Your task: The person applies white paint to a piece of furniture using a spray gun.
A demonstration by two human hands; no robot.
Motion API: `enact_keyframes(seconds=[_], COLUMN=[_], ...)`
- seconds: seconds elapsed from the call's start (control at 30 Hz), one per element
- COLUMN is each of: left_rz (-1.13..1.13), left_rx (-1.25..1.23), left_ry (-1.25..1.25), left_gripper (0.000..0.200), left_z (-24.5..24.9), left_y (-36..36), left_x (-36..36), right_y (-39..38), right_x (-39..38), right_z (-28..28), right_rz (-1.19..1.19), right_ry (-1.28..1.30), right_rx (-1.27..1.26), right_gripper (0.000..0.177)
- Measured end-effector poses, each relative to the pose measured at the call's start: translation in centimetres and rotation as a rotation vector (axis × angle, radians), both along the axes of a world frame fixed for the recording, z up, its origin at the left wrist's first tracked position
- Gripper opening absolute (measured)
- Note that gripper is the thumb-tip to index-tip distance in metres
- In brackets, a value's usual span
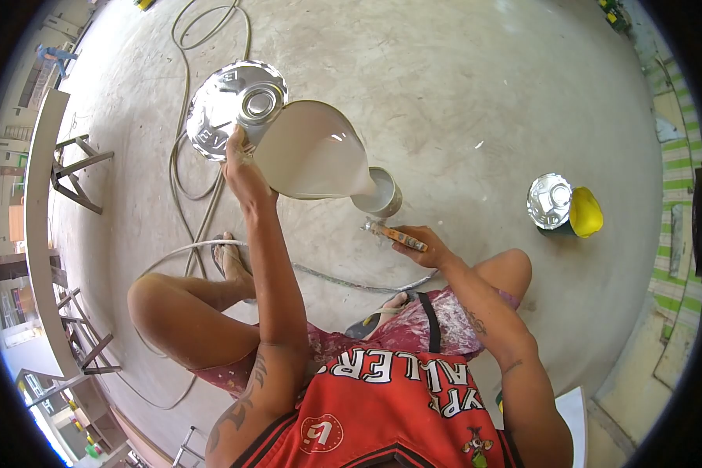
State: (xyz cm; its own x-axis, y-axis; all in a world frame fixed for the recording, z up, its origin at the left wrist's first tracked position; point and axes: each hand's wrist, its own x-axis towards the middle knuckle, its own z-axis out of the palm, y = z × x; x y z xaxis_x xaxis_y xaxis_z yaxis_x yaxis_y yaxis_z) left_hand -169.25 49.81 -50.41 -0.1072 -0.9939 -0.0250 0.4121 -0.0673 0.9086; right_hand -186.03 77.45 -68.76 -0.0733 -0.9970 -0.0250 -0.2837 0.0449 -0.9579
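Observation:
My left hand [247, 175] is closed on the rim of a paint can [271, 181], which is tilted to the right. Its silver embossed lid [210, 117] stands folded back beside my fingers. Off-white paint [316, 148] fills the can's mouth and reaches its lower right lip, over a small cup [388, 201] standing on the floor. Pale liquid shows inside the cup. Just below the cup, my right hand [425, 246] grips the worn wooden handle of a paintbrush [398, 235]; its paint-caked end points left, toward the cup.
A second can [551, 204] with a silver lid and a yellow piece [586, 212] stands on the floor at right. Hoses [181, 168] loop across the left side. A long white board [43, 226] rests on trestles [78, 175]. Another person [54, 56] is far left.

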Motion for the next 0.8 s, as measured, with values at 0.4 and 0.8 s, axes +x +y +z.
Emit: enact_keyframes(seconds=[0.4,0.8], left_rz=[-0.004,-0.025], left_rx=[-0.006,0.03], left_ry=[-0.01,0.094], left_gripper=[0.04,0.044], left_z=[0.7,0.9], left_y=[0.4,-0.5], left_x=[-0.1,0.8], right_y=[0.0,-0.2], right_x=[0.1,0.0], right_z=[-0.2,0.6], right_rz=[-0.008,0.01], right_ry=[-0.015,-0.054], right_rx=[-0.007,-0.001], right_gripper=[0.03,0.029])
